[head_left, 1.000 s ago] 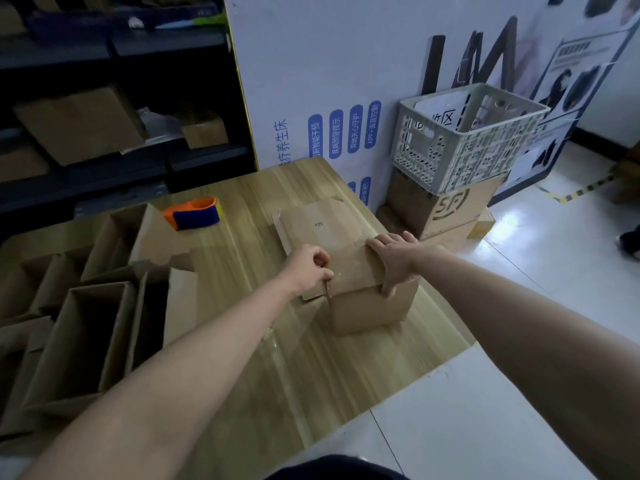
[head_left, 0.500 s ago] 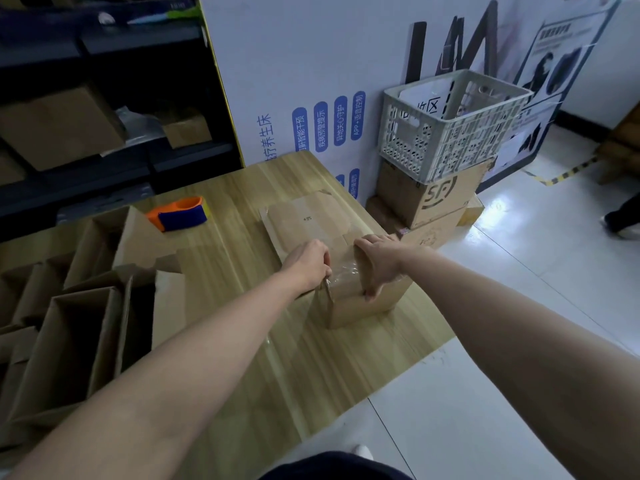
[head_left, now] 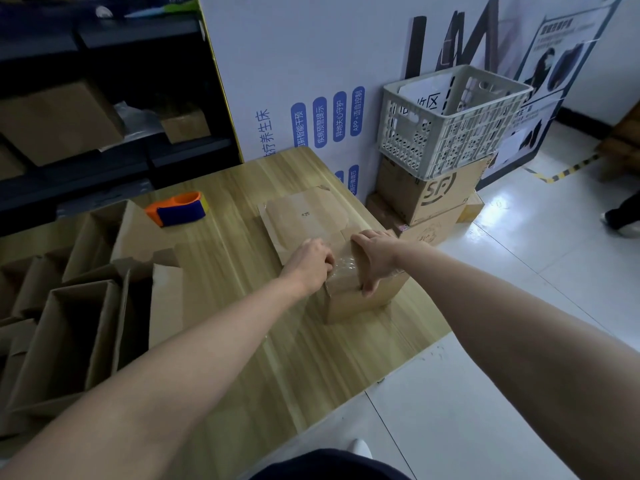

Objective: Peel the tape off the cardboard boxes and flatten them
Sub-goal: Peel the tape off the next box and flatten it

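A small taped cardboard box (head_left: 360, 299) stands on the wooden table (head_left: 242, 327), near its right edge. My right hand (head_left: 375, 259) grips the box from above, fingers curled over its near side. My left hand (head_left: 311, 263) pinches a strip of clear tape (head_left: 341, 265) at the box's top left corner; the tape looks wrinkled and partly lifted. Behind the box lies a flattened cardboard box (head_left: 304, 220).
Several open cardboard boxes (head_left: 83, 306) crowd the table's left side. An orange and blue tape dispenser (head_left: 178, 209) sits at the back. Right of the table, a white plastic crate (head_left: 446, 116) is stacked on cardboard boxes (head_left: 429, 195) on the floor. Dark shelves (head_left: 104, 98) stand behind.
My left hand has pulled the tape up off the box top, and my right hand's fingers have curled further down over the box's near side.
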